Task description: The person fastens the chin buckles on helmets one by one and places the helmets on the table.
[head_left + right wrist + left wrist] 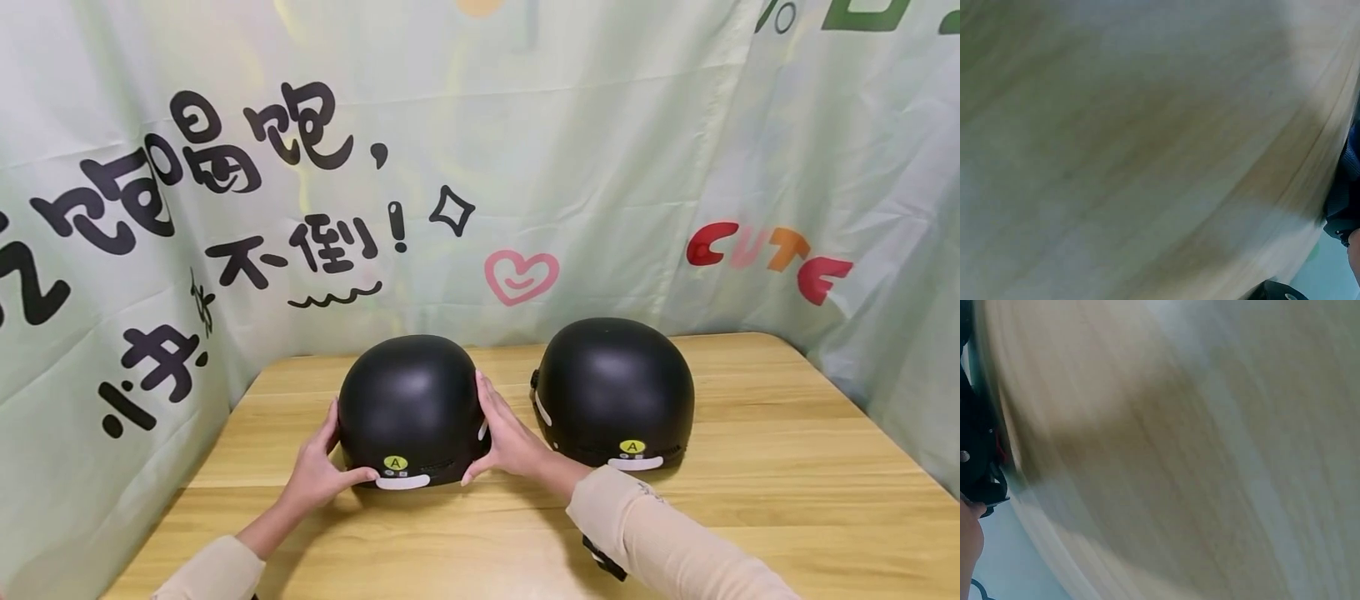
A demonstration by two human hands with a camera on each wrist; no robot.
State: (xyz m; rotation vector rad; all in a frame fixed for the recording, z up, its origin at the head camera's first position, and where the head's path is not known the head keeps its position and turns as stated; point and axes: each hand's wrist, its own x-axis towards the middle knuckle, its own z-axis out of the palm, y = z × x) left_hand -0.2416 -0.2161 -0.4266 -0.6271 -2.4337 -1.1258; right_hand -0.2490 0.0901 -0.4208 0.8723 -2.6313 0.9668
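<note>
In the head view, a matte black helmet (pixel 412 392) stands dome up on the left part of the wooden table. My left hand (pixel 315 468) grips its left side, the thumb lying across the lower front edge beside a white strip. On the opposite side my right hand (pixel 516 437) holds it, fingers along the shell and thumb low near the rim. The left wrist view catches only the helmet's dark underside (pixel 975 444) at the left edge. In the right wrist view a dark part of the helmet (pixel 1342 200) shows at the right edge, beside a fingertip.
A second black helmet (pixel 615 392) with a yellow "A" sticker stands to the right, close to my right wrist. The wooden table (pixel 780 433) reaches back to a pale printed curtain (pixel 600 167) that surrounds it on the left, back and right.
</note>
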